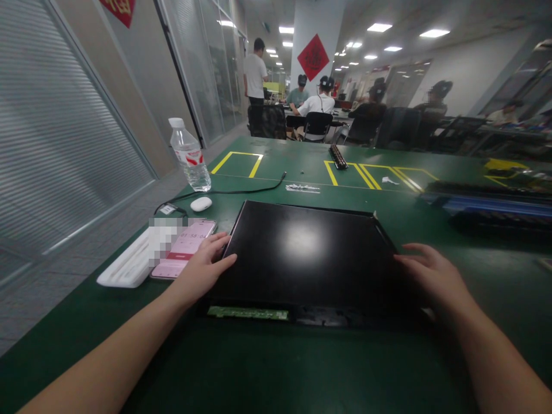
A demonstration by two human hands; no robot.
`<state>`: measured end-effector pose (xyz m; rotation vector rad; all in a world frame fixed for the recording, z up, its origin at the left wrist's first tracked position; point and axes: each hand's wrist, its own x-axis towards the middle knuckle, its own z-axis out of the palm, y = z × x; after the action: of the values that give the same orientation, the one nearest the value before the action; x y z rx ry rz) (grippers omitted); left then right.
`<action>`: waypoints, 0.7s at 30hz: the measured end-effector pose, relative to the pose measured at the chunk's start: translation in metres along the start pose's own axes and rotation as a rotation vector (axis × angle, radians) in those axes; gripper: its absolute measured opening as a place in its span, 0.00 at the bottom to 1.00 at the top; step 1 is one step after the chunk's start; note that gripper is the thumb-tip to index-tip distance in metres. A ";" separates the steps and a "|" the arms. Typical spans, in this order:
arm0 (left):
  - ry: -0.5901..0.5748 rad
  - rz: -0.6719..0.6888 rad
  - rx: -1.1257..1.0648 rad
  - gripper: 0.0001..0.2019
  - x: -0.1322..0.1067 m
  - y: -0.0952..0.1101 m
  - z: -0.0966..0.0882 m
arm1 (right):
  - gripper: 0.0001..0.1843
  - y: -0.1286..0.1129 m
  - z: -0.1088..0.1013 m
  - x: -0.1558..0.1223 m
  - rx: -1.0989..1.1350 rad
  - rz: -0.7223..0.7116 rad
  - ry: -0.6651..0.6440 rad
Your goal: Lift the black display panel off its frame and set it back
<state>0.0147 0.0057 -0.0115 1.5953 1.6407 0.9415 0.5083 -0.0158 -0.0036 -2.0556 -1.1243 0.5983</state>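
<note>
- One black panel (302, 247) is laid flat on the green table (280, 368).
- Its left edge is touched by the open left hand (210, 260), thumb spread.
- Its right edge is touched by the open right hand (426, 269), fingers slightly bent.
- Along the panel's near edge, a green circuit strip (248, 313) is exposed.

rows of ceiling lights (434, 33) shine white at the top, yet the scene is rather dim. a soft, pale glare sits on the black panel (336, 276), while the green surface (280, 368) darkens toward the bottom and the right. the blue and black item (483, 206) at far right is blurred, its details lost. wide-angle distortion slants the blinds (77, 149) at left. mosaic squares cover part of the phone (190, 250).
</note>
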 end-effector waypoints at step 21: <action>-0.012 0.065 0.209 0.28 0.008 -0.014 0.005 | 0.23 -0.001 -0.001 0.001 -0.014 -0.014 -0.008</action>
<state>0.0113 0.0142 -0.0253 1.7990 1.7352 0.8114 0.5095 -0.0146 -0.0022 -2.0569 -1.1496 0.5941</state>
